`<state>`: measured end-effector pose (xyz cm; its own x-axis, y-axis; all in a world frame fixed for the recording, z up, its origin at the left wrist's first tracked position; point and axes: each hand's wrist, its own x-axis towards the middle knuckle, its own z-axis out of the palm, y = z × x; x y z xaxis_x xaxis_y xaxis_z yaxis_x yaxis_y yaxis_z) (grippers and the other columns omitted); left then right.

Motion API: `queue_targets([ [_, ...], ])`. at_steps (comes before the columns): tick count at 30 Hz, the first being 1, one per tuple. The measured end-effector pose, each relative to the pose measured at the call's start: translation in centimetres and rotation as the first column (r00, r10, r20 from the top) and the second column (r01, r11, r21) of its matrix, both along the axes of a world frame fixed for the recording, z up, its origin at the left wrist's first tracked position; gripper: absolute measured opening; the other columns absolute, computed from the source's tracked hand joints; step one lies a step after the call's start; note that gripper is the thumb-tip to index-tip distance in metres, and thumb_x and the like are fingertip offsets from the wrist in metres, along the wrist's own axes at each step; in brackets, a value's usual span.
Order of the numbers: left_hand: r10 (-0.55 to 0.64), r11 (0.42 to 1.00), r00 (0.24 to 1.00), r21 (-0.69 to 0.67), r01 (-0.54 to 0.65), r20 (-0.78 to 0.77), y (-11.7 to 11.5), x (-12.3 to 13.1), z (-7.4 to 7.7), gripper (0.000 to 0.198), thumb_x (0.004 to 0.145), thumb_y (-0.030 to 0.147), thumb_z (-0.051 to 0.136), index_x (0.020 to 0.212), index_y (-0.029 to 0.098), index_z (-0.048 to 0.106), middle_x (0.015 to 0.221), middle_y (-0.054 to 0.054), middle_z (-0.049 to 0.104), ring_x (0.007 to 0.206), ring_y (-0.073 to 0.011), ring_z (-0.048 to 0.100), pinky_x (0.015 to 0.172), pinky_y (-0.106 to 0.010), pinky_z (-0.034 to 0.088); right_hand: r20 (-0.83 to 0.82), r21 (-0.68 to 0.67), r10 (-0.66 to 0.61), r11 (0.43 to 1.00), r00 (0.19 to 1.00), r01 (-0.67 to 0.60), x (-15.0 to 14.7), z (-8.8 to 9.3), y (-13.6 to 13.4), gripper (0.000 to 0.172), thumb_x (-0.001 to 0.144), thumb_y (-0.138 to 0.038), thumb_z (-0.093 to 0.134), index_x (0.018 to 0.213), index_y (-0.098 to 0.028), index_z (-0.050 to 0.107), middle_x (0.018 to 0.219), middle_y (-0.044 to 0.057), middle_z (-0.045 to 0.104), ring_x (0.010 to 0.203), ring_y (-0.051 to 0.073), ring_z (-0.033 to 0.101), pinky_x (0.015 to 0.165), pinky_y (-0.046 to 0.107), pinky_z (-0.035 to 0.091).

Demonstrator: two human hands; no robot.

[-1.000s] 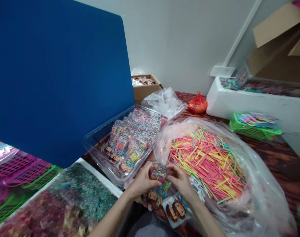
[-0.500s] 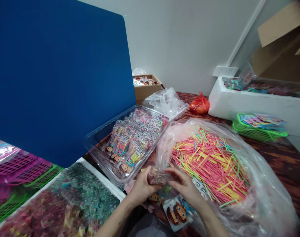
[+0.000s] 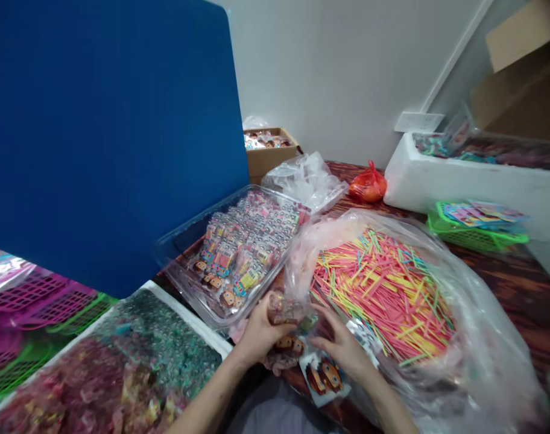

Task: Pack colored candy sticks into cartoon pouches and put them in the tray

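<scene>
Near the bottom centre, my left hand [image 3: 262,333] is closed around a small clear packet [image 3: 284,310] with pinkish and yellow contents. Just right of the packet, my right hand [image 3: 341,342] has its thumb and fingers apart, with nothing clear between them. Beneath the hands lie printed pieces with brown-haired cartoon faces [image 3: 324,378]. A clear plastic tray [image 3: 196,307] of small packed items stands beyond my left hand. To the right, an open plastic bag [image 3: 492,313] holds pink, yellow and green sticks [image 3: 388,289].
A white-edged bin [image 3: 189,325] of red and green packets is at lower left, beside pink baskets [image 3: 35,301]. A blue panel [image 3: 116,138] rises behind. Farther back are a cardboard box [image 3: 270,160], red bag [image 3: 368,184], foam box [image 3: 474,187] and green basket [image 3: 476,236].
My right hand's fingers have parted and drawn slightly away from the packet. The packet stays in my left hand. The whole view has shifted slightly.
</scene>
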<state>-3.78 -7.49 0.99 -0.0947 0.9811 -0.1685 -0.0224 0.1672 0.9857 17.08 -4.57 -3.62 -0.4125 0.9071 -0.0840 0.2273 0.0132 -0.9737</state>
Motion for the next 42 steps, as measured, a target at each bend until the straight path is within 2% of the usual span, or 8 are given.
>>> queue_targets([
  [5,0.011,1.0,1.0,-0.001,-0.011,0.027,0.2,-0.2,-0.9,0.046,0.062,0.019,0.079,0.103,0.016,0.059,0.094,-0.003,0.073,0.089,-0.0216,0.069,0.083,-0.034,0.053,0.129,0.263,-0.189,0.953,0.973,0.15,-1.5,0.7,-0.5,0.071,0.07,-0.016,0.07,0.137,-0.026,0.049,0.143,0.009,0.047,0.137,0.028,0.038,0.116,0.052,0.025],
  [8,0.011,0.999,0.999,-0.031,-0.01,0.031,0.2,-0.2,-0.6,0.049,0.061,0.023,0.081,0.105,0.015,0.06,0.097,-0.006,0.074,0.092,-0.0236,0.07,0.085,-0.036,0.054,0.131,0.327,-0.213,0.931,0.968,0.16,-2.2,2.3,-1.2,0.06,0.072,-0.018,0.073,0.129,-0.027,0.057,0.139,0.009,0.05,0.134,0.028,0.04,0.113,0.051,0.031],
  [11,0.007,0.996,0.999,-0.089,-0.003,0.052,0.5,0.4,0.9,0.049,0.06,0.03,0.082,0.102,0.013,0.062,0.092,-0.007,0.076,0.086,-0.0248,0.072,0.08,-0.037,0.057,0.079,0.313,-0.26,0.923,0.962,0.224,-2.8,3.9,-1.4,0.052,0.073,-0.021,0.076,0.122,-0.028,0.061,0.131,0.008,0.055,0.13,0.026,0.044,0.111,0.047,0.034],
  [15,0.007,0.998,0.997,-0.055,-0.011,-0.077,1.5,1.6,3.8,0.042,0.057,0.035,0.083,0.089,0.013,0.066,0.082,-0.006,0.076,0.074,-0.0245,0.072,0.069,-0.034,0.059,-0.071,0.234,-0.334,0.91,0.94,0.342,-2.6,5.6,-0.9,0.072,0.069,-0.029,0.08,0.135,-0.03,0.051,0.143,0.007,0.045,0.134,0.026,0.04,0.109,0.045,0.036],
  [19,-0.056,0.998,0.99,-0.047,0.05,-0.126,3.0,2.5,5.4,0.048,0.056,0.038,0.084,0.093,0.012,0.067,0.085,-0.007,0.076,0.072,-0.0241,0.072,0.066,-0.034,0.059,-0.374,-0.074,-0.198,0.98,0.906,0.184,-1.3,6.7,0.1,0.065,0.064,-0.043,0.083,0.121,-0.024,0.059,0.119,0.005,0.064,0.112,0.024,0.06,0.099,0.04,0.046],
  [22,-0.088,0.995,0.989,-0.063,0.08,-0.12,3.7,3.1,5.4,0.054,0.055,0.037,0.085,0.099,0.012,0.066,0.088,-0.008,0.076,0.074,-0.0239,0.071,0.067,-0.034,0.059,-0.518,-0.226,-0.129,0.974,0.846,0.01,-0.3,7.3,0.4,0.063,0.056,-0.045,0.086,0.109,-0.022,0.063,0.104,0.001,0.07,0.099,0.022,0.065,0.092,0.037,0.05],
  [35,-0.039,0.99,0.997,0.129,0.048,-0.07,3.7,3.6,8.1,0.058,0.062,0.036,0.082,0.11,0.014,0.058,0.103,-0.008,0.073,0.093,-0.0245,0.07,0.084,-0.038,0.056,-0.549,-0.191,-0.096,0.982,0.83,-0.013,-4.2,8.5,2.1,0.042,0.057,-0.039,0.085,0.091,-0.018,0.071,0.083,-0.001,0.072,0.075,0.018,0.066,0.081,0.035,0.053],
  [42,-0.145,0.973,0.989,0.182,0.145,-0.014,3.2,2.8,6.0,0.055,0.066,0.03,0.081,0.113,0.016,0.057,0.114,-0.008,0.07,0.106,-0.025,0.065,0.095,-0.037,0.051,-0.443,-0.124,-0.07,0.992,0.894,0.017,-1.9,8.7,2.6,0.044,0.06,-0.035,0.085,0.098,-0.018,0.07,0.088,-0.001,0.073,0.083,0.019,0.067,0.085,0.035,0.052],
])
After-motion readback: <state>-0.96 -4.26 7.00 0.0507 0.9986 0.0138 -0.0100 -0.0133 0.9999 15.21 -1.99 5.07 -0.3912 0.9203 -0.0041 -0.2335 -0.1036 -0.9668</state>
